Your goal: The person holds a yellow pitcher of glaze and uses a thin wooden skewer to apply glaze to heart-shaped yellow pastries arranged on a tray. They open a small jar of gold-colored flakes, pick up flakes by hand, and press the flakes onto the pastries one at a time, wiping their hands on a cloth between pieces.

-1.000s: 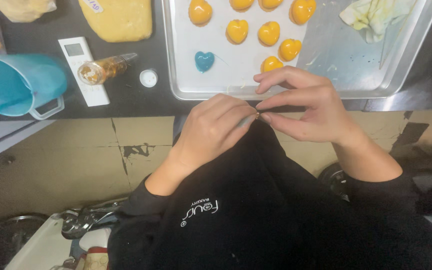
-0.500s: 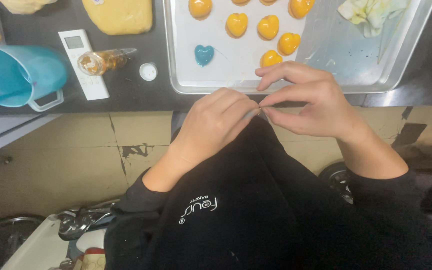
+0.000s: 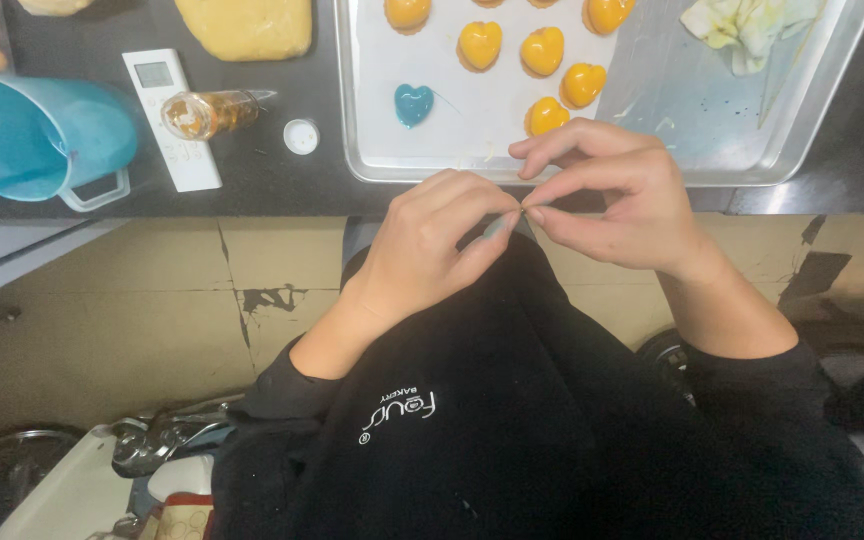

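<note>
Both hands meet at the counter edge just below the steel tray [image 3: 652,110]: left hand [image 3: 432,240] and right hand [image 3: 617,195] touch fingertips, pinched shut on something tiny between them, too small to identify. That pinch sits right over the black apron [image 3: 472,400], near the closest yellow heart-shaped piece [image 3: 546,116]. A teal heart mould [image 3: 413,103] lies further left on the tray, well apart from the blue jug [image 3: 42,135].

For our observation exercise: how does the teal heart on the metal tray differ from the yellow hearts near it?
The teal heart is blue-green; the yellow hearts are golden. The teal heart lies alone at the left of the tray; the yellow hearts cluster together. The teal heart looks slightly smaller. Both are glossy heart shapes on the same tray.
</note>
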Action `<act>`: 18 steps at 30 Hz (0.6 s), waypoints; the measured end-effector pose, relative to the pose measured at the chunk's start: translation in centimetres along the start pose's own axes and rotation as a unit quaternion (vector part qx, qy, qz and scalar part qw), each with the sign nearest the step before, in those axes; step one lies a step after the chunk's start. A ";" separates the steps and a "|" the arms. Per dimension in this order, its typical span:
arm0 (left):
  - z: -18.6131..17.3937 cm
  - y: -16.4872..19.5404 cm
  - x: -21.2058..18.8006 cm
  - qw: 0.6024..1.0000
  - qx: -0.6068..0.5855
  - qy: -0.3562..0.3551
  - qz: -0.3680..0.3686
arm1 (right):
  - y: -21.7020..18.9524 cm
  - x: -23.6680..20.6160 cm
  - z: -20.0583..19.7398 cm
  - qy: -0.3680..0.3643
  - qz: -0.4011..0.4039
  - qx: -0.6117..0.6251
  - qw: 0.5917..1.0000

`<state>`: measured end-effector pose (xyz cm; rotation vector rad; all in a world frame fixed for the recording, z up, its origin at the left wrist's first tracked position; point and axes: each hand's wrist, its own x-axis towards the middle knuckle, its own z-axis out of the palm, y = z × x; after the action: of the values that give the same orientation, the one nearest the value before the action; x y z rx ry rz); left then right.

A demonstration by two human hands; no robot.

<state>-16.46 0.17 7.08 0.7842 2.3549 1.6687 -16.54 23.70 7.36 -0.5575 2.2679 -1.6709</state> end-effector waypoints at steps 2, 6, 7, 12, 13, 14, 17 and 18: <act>0.1 0.0 0.0 1.000 -0.004 0.002 -0.002 | 0.1 -0.1 0.1 -0.002 0.004 0.001 1.000; 0.1 -0.3 0.0 1.000 -0.014 0.003 -0.004 | 0.6 -0.3 0.2 0.002 0.026 0.080 0.996; 0.1 -0.4 0.0 1.000 -0.016 0.002 -0.005 | 0.8 -0.3 0.3 0.003 0.037 0.121 0.992; 0.1 -0.8 -0.1 0.999 -0.040 -0.002 -0.022 | 2.6 -0.8 0.8 0.003 0.103 0.268 0.958; 0.1 -0.9 -0.2 0.999 -0.046 -0.001 -0.022 | 3.2 -1.1 0.7 0.004 0.117 0.306 0.945; 0.1 -1.1 -0.3 0.999 -0.043 0.004 -0.031 | 3.8 -1.4 0.6 0.004 0.131 0.344 0.930; 0.0 -1.7 -0.7 0.998 -0.036 0.014 -0.050 | 6.0 -3.0 -0.4 0.049 0.151 0.416 0.895; -0.2 -2.0 -0.9 0.998 -0.034 0.017 -0.052 | 6.9 -3.7 -0.9 0.095 0.153 0.434 0.883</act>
<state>-16.40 -0.95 5.14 0.6143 2.3051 1.7220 -14.64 27.92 0.97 0.1753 1.3383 -2.3459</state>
